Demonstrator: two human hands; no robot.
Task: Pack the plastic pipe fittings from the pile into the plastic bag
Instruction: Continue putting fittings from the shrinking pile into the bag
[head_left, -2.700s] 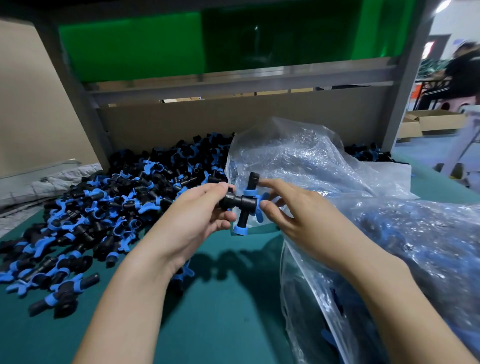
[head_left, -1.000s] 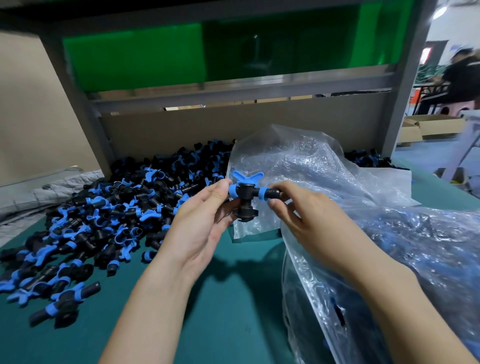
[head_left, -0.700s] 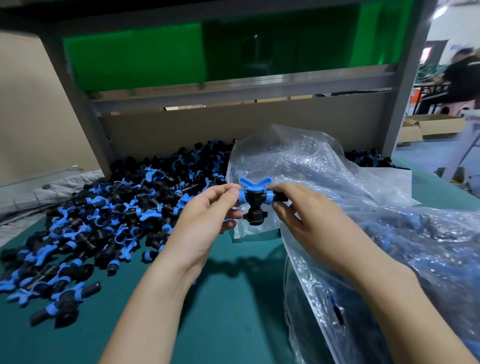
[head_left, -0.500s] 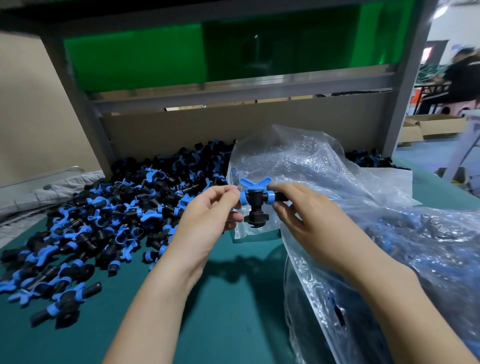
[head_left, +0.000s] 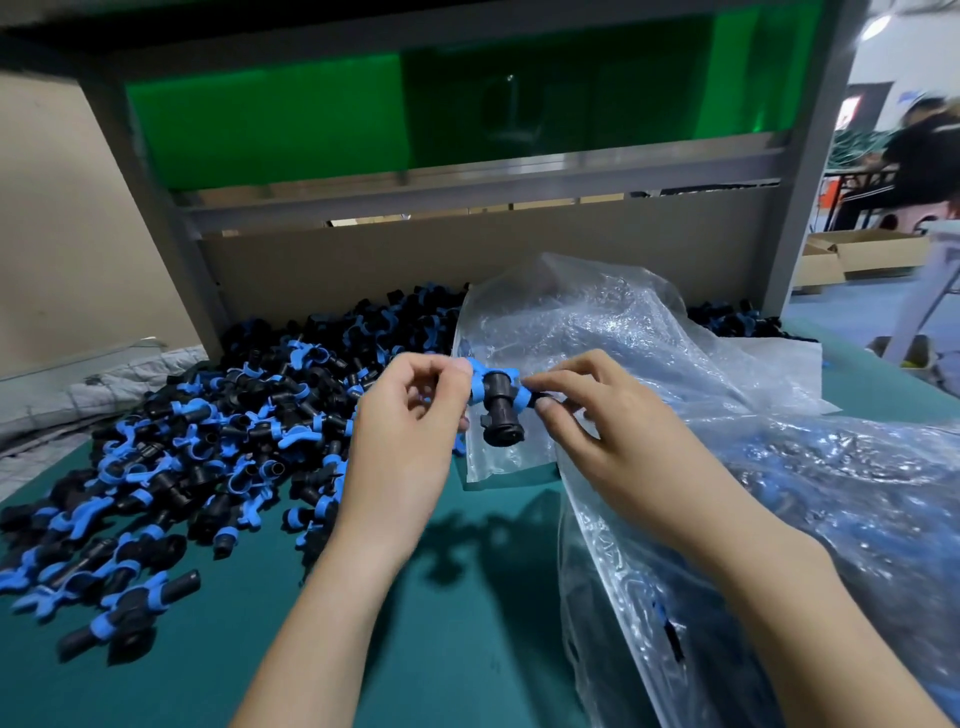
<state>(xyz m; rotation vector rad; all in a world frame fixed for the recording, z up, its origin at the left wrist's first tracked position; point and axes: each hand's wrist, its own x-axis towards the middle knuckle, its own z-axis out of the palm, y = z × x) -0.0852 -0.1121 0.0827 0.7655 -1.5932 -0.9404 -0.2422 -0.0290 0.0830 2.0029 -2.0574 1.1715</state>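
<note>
Both hands are meeting over the table: the left hand (head_left: 410, 410) is pinching one end of a black T-shaped plastic pipe fitting with blue collars (head_left: 500, 408), and the right hand (head_left: 602, 415) is pinching the other end between thumb and forefinger. That fitting is hanging in the air with its black stem pointing down, just in front of the clear crinkled plastic bag (head_left: 675, 374). The bag is sprawling across the right side of the teal-green felt-like tabletop (head_left: 457, 623), with dark fittings showing through its film. A wide pile of black and blue fittings (head_left: 208, 441) is spreading over the left side, up to a brown cardboard back panel (head_left: 467, 265). A grey metal frame (head_left: 156, 182) is rising above, carrying a green translucent sheet (head_left: 270, 119). Beyond the frame at right, a seated person in dark clothes (head_left: 919, 150) is showing blurred, beside open cardboard boxes (head_left: 872, 254).
</note>
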